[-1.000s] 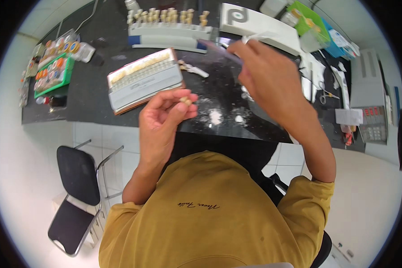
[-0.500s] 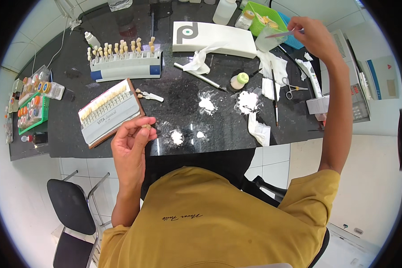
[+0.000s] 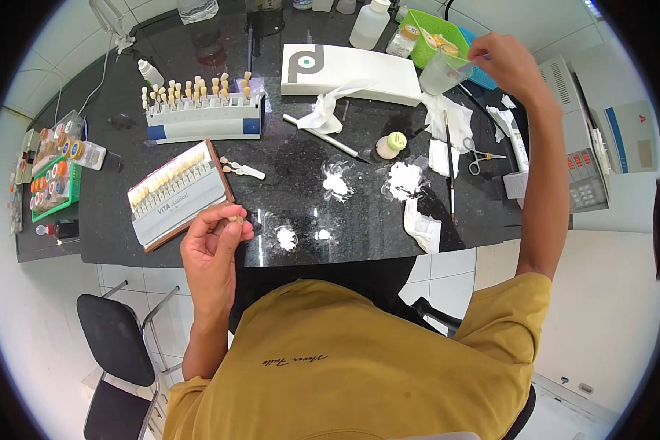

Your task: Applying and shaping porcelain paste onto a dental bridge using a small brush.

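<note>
My left hand (image 3: 211, 246) is at the table's near edge, with thumb and fingers pinched on a small tan tooth-like piece (image 3: 237, 219). The fingers partly cover this piece. At the far right my right hand (image 3: 504, 61) grips a slim tool with a pale purple handle (image 3: 465, 67). The tool slants down at the mouth of a translucent cup (image 3: 438, 79), and I cannot make out its tip. Just beyond my left hand lies a tooth shade guide (image 3: 177, 202) in a brown-edged holder. A second shade guide (image 3: 205, 121), grey and blue, stands farther back.
White powder heaps (image 3: 404, 180) dot the black table (image 3: 293, 183). Nearby are a green-capped jar (image 3: 391, 144), a pen-like tool (image 3: 326, 138), a long brush (image 3: 449, 169), scissor-like forceps (image 3: 482, 156) and crumpled tissue (image 3: 423, 226). A long white box (image 3: 352, 73) and a green basket (image 3: 425, 33) stand behind.
My right hand has tilted the slim tool more steeply, bringing it from across the cup down to its mouth. My left hand keeps its pinch. The whole view has shifted slightly.
</note>
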The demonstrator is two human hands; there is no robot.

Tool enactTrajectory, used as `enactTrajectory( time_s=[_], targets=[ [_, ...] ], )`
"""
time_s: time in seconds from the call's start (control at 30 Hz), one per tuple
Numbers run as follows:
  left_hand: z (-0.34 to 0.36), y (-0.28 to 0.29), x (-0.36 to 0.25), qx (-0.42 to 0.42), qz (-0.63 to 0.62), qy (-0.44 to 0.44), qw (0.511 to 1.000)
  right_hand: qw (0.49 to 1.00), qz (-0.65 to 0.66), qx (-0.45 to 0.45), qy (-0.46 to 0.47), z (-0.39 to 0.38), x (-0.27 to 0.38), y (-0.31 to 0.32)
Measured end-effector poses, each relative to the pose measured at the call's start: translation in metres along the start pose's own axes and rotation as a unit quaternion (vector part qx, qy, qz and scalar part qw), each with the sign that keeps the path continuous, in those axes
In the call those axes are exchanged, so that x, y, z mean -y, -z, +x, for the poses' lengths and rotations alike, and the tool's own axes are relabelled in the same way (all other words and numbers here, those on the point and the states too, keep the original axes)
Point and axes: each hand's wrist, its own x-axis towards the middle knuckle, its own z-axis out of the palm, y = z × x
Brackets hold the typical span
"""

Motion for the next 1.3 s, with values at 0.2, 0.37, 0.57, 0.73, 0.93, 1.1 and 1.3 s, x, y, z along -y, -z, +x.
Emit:
enactTrajectory(
  time_s=[0.2, 0.37, 0.57, 0.73, 0.93, 1.1, 1.3],
  targets=[
    [-0.004, 0.000, -0.001, -0.020, 0.010, 0.001, 1.000, 1.000, 0.001, 0.018, -0.021, 0.006, 0.016, -0.016],
    [-0.002, -0.004, -0.004, -0.019, 0.006, 0.011, 1.000, 0.997, -0.042, -0.069, 0.004, -0.008, -0.026, -0.020],
    [-0.010, 0.002, -0.009, -0.013, -0.002, -0.006, 1.000, 0.978, 0.155, -0.117, -0.078, -0.075, -0.009, 0.034],
    [-0.017, 0.007, -0.009, -0.011, 0.018, -0.005, 1.000, 0.897, 0.438, -0.027, -0.052, -0.097, 0.121, 0.038],
    [-0.026, 0.013, -0.012, -0.034, 0.032, -0.017, 0.999, 0.820, 0.564, 0.100, -0.007, -0.104, 0.183, 0.009],
    [-0.028, 0.016, -0.009, -0.036, 0.042, -0.014, 0.998, 0.883, 0.460, 0.068, 0.058, -0.120, 0.206, -0.008],
    [-0.026, 0.014, -0.012, -0.025, 0.058, -0.009, 0.998, 0.923, 0.352, 0.009, 0.152, -0.121, 0.218, -0.018]
  ],
)
